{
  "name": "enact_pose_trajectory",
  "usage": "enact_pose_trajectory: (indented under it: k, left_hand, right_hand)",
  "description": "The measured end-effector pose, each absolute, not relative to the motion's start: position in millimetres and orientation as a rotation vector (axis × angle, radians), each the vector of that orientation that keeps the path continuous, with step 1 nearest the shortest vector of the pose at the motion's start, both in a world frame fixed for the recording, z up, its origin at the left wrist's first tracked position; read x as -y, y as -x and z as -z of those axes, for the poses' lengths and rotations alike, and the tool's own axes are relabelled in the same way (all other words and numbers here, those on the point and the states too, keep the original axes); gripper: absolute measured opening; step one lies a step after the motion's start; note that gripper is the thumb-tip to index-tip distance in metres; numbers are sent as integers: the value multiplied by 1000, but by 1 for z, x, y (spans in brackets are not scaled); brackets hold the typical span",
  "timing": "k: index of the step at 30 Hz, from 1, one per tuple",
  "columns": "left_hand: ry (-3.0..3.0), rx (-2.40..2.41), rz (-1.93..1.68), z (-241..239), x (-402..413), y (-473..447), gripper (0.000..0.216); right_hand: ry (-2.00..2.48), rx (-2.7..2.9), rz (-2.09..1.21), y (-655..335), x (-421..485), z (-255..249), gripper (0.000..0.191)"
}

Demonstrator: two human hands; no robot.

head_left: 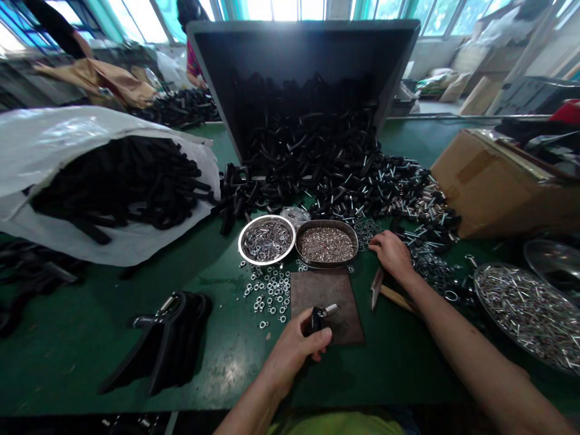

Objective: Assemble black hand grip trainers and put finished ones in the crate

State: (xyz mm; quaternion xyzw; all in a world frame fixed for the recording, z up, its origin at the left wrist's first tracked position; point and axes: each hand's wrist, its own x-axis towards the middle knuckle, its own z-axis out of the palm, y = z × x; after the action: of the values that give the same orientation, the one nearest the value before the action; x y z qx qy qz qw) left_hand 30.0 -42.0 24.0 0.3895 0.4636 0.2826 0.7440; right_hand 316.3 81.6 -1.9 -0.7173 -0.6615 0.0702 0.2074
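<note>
One black handle (316, 319) with a bright threaded stud, clamped in the fingers (317, 339) of the left hand (290, 353), lower centre of the frame, just over the near edge of a brown mat (317, 287). Probably light and stiff: hard plastic body, steel stud, nothing fragile, little likely to slip. Best held by the black body with the thread left free, as here.

Right of centre, the right hand (392, 254), palm down, fingers curled onto loose small washers (366, 231) on the table (217, 368); impossible to tell whether pinching any. Beside that wrist, a wooden-handled tool (385, 291), flat on the table. Left of the mat, scattered ring washers (269, 293). Lower left, a stack of black parts (167, 341), fanned out.

Just beyond the mat, two dishes touching side by side: a round steel bowl (240, 241) part-filled with ring washers, and an oval tin (356, 244) nearly full of finer bright pieces, too small to name. At the right edge, a wide steel tray (481, 275) heaped with bright pins.

Farther up the frame, at centre, a tipped black crate (303, 48) spilling a heap of handles toward the dishes, many on the right side already showing studs. Upper left, a white sack (67, 130), mouth open, packed with black handles. Upper right, a cardboard box (489, 181), contents hidden.
</note>
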Motion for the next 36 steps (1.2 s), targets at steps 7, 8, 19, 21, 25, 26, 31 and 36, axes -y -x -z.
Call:
enact_pose_trajectory:
  k: [7,8,19,21,25,26,31,36]
  left_hand:
    - [-615,-1043,-659,-18,32,-37,48]
    - [-590,-1037,-670,-19,32,-38,46]
    - [-467,-950,-706,-16,39,-38,44]
    - [-407,-906,-710,-16,37,-39,49]
    - [-324,-856,-658,-21,33,-44,61]
    - [-324,-848,-652,-22,33,-46,61]
    - [-357,-848,-653,-24,37,-51,59]
    - [-552,-913,-713,-21,42,-51,54]
  right_hand:
    - [1898,1955,-117,-305,-67,-1,14]
    - [1912,1960,-108,-306,-68,1,14]
    - [1932,1862,-177,-300,-66,-9,15]
    - [1825,1820,-392,-281,-46,-24,17]
    - [1490,1755,-955,-228,5,-50,19]
    - [1467,1792,-995,-215,15,-53,18]
    - [1544,1952,-850,-185,32,-50,14]
    - [1495,2037,-788,-188,32,-41,20]
